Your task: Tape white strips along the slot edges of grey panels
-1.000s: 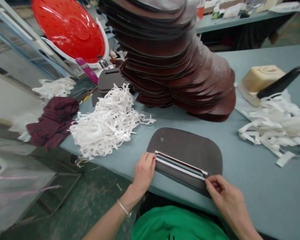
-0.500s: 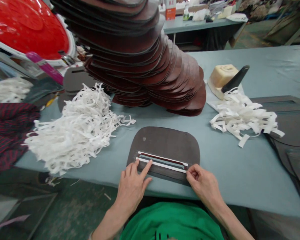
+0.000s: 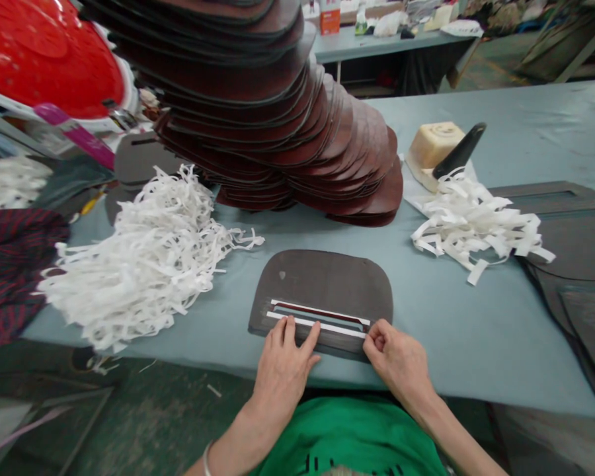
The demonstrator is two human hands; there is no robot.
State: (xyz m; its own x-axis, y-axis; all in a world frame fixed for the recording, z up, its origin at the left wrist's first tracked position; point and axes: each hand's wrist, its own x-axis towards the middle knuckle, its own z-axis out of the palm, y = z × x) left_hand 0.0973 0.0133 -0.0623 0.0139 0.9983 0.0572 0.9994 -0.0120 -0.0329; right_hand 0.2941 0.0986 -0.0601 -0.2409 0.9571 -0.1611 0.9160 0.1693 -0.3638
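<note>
A dark grey-brown leather panel [image 3: 327, 277] with rounded corners lies flat near the table's front edge. A long narrow slot is cut through it, and a white tape strip [image 3: 322, 325] runs along each long side of the slot. My left hand [image 3: 285, 357] rests on the panel with its fingers stretched out, fingertips pressing on the lower strip. At the right end of that strip, my right hand [image 3: 394, 354] has thumb and forefinger pinched together on the strip's end. The other right fingers are curled in.
Behind the panel rises a tall leaning stack of dark red-brown leather panels [image 3: 277, 132]. A heap of white strips [image 3: 133, 258] lies to the left, a smaller pile [image 3: 476, 218] to the right beside a cream block [image 3: 434, 145] with a black handle [image 3: 460, 151]. More slotted panels [image 3: 575, 244] lie far right.
My left hand has slid rightward along the lower strip, toward the right hand. The right hand keeps its pinch at the strip's right end. The whole view has shifted slightly.
</note>
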